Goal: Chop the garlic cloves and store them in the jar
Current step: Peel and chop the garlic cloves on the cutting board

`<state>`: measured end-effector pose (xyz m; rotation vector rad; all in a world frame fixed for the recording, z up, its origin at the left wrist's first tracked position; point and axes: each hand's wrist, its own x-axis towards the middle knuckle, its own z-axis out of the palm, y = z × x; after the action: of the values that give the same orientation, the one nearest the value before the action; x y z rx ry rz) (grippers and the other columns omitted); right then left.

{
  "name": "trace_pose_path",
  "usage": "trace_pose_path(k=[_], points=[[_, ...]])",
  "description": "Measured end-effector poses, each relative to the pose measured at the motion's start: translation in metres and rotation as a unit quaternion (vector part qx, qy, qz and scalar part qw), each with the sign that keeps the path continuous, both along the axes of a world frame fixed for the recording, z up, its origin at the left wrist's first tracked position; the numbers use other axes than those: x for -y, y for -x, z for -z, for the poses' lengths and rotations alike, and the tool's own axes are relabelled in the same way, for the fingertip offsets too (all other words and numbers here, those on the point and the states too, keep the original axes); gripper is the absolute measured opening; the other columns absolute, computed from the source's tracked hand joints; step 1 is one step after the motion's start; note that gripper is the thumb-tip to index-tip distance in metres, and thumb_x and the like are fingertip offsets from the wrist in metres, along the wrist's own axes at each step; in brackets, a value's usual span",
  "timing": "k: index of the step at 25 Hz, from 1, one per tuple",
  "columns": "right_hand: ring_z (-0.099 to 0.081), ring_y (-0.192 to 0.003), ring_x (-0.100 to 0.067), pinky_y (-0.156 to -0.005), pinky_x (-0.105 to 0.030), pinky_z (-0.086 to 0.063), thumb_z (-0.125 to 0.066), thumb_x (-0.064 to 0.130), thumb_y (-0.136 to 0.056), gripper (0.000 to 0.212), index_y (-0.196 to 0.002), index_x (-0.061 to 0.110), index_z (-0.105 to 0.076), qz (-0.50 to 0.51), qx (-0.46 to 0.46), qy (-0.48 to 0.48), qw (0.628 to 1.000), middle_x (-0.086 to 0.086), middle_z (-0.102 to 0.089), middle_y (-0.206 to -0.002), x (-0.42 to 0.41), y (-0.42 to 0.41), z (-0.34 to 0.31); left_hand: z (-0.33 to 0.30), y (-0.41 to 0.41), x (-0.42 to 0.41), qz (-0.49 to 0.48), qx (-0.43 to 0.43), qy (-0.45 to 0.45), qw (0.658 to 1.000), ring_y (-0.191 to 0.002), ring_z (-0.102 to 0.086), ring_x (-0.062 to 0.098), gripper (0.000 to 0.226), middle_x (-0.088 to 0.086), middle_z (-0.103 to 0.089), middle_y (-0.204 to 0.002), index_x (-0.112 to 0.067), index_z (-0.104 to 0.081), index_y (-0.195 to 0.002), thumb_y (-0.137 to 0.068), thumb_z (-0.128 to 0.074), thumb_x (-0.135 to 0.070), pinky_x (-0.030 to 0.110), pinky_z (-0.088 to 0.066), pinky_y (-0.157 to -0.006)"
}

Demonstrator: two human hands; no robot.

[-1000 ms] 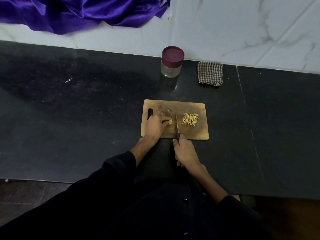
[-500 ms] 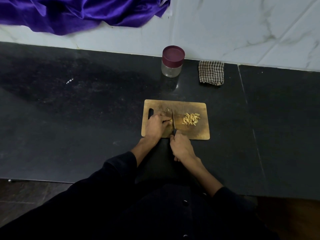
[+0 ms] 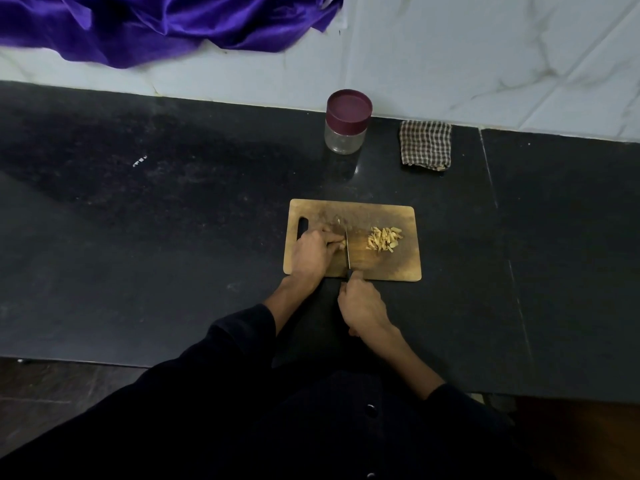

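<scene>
A wooden cutting board lies on the black counter. My left hand rests on its left half, fingertips pinching a garlic clove. My right hand grips the handle of a knife at the board's near edge; the blade stands edge-down right beside the clove. A pile of chopped garlic sits on the board's right half. One small garlic bit lies just beyond my left hand. The clear jar with a maroon lid stands shut near the wall, behind the board.
A folded checked cloth lies right of the jar by the wall. Purple satin fabric hangs over the white marble wall at top left. The black counter stretches wide to the left and right; its near edge runs by my body.
The knife has shifted left, from midway between clove and pile to right against the clove. My right hand moved left and forward with it. My left hand stayed on the clove.
</scene>
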<state>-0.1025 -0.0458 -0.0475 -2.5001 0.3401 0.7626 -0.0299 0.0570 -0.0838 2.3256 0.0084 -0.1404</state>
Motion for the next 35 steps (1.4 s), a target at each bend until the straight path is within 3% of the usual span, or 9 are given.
trace_pose_path(k=[4, 11, 15, 19, 21, 25, 28, 32, 35], points=[[-0.068, -0.094, -0.031, -0.078, -0.044, -0.056, -0.037, 0.026, -0.107, 0.026, -0.121, 0.006, -0.046, -0.019, 0.006, 0.001, 1.000, -0.015, -0.065, -0.110, 0.009, 0.013, -0.001, -0.003, 0.001, 0.000, 0.001, 0.000, 0.004, 1.000, -0.097, -0.061, 0.014, 0.020, -0.002, -0.067, -0.107, -0.015, -0.074, -0.104, -0.085, -0.069, -0.017, 0.030, -0.049, -0.084], [-0.070, -0.073, -0.029, -0.069, -0.046, -0.060, -0.036, 0.030, -0.106, 0.029, -0.120, 0.008, -0.047, 0.065, 0.015, -0.035, 0.997, -0.013, -0.066, -0.097, 0.033, 0.015, 0.000, -0.006, 0.004, -0.001, 0.005, 0.014, 0.007, 1.000, -0.097, -0.059, 0.013, 0.021, -0.001, -0.066, -0.106, -0.014, -0.074, -0.105, -0.086, -0.069, -0.018, 0.021, -0.044, -0.079], [-0.069, -0.053, -0.028, -0.050, -0.036, -0.055, -0.034, 0.031, -0.107, 0.026, -0.114, 0.009, -0.045, 0.053, 0.000, -0.061, 0.997, -0.015, -0.067, -0.090, 0.030, 0.015, -0.004, -0.005, 0.004, -0.002, 0.010, 0.014, 0.014, 1.000, -0.100, -0.060, 0.014, 0.023, 0.000, -0.066, -0.109, -0.014, -0.073, -0.107, -0.085, -0.070, -0.018, 0.026, -0.047, -0.085], [-0.069, -0.059, -0.030, -0.062, -0.045, -0.060, -0.035, 0.031, -0.106, 0.027, -0.112, 0.008, -0.047, 0.032, 0.016, -0.063, 0.997, -0.015, -0.068, -0.087, 0.022, 0.009, -0.005, -0.003, 0.004, -0.005, 0.021, 0.012, 0.038, 0.999, -0.106, -0.059, 0.015, 0.029, 0.000, -0.066, -0.114, -0.016, -0.070, -0.114, -0.084, -0.070, -0.017, 0.029, -0.047, -0.093], [-0.070, -0.057, -0.030, -0.057, -0.042, -0.060, -0.035, 0.031, -0.106, 0.027, -0.114, 0.008, -0.046, 0.027, 0.013, -0.064, 0.998, -0.017, -0.068, -0.090, 0.019, 0.006, -0.006, -0.002, 0.003, -0.007, 0.025, 0.010, 0.044, 0.999, -0.108, -0.059, 0.015, 0.029, 0.001, -0.066, -0.116, -0.015, -0.070, -0.114, -0.084, -0.070, -0.015, 0.028, -0.046, -0.095], [-0.070, -0.053, -0.029, -0.050, -0.037, -0.057, -0.035, 0.032, -0.106, 0.028, -0.118, 0.008, -0.044, 0.018, 0.011, -0.059, 0.998, -0.018, -0.068, -0.095, 0.015, 0.000, -0.006, -0.002, 0.002, -0.007, 0.017, 0.015, 0.044, 0.999, -0.101, -0.061, 0.015, 0.023, 0.000, -0.068, -0.108, -0.014, -0.073, -0.107, -0.084, -0.070, -0.015, 0.032, -0.049, -0.090], [-0.070, -0.056, -0.029, -0.059, -0.045, -0.060, -0.035, 0.032, -0.106, 0.029, -0.116, 0.007, -0.045, 0.013, 0.017, -0.051, 0.998, -0.018, -0.068, -0.092, 0.010, -0.004, -0.005, -0.002, 0.003, -0.005, 0.011, 0.024, 0.027, 0.999, -0.098, -0.061, 0.015, 0.021, 0.000, -0.068, -0.105, -0.014, -0.074, -0.105, -0.085, -0.069, -0.017, 0.032, -0.049, -0.088], [-0.066, -0.048, -0.025, -0.048, -0.036, -0.054, -0.034, 0.030, -0.106, 0.027, -0.114, 0.007, -0.046, 0.006, 0.011, -0.046, 0.999, -0.017, -0.067, -0.091, 0.010, -0.010, -0.004, -0.002, 0.002, -0.004, 0.016, 0.026, 0.015, 0.999, -0.098, -0.061, 0.014, 0.020, 0.000, -0.068, -0.107, -0.014, -0.074, -0.104, -0.086, -0.068, -0.017, 0.029, -0.049, -0.086], [-0.066, -0.052, -0.024, -0.060, -0.041, -0.060, -0.035, 0.028, -0.107, 0.027, -0.114, 0.006, -0.047, -0.005, 0.018, -0.026, 0.999, -0.015, -0.067, -0.091, 0.007, -0.012, -0.002, -0.002, 0.002, -0.004, 0.014, 0.028, 0.012, 0.999, -0.097, -0.062, 0.015, 0.019, 0.000, -0.068, -0.106, -0.014, -0.075, -0.103, -0.085, -0.069, -0.017, 0.032, -0.050, -0.085]])
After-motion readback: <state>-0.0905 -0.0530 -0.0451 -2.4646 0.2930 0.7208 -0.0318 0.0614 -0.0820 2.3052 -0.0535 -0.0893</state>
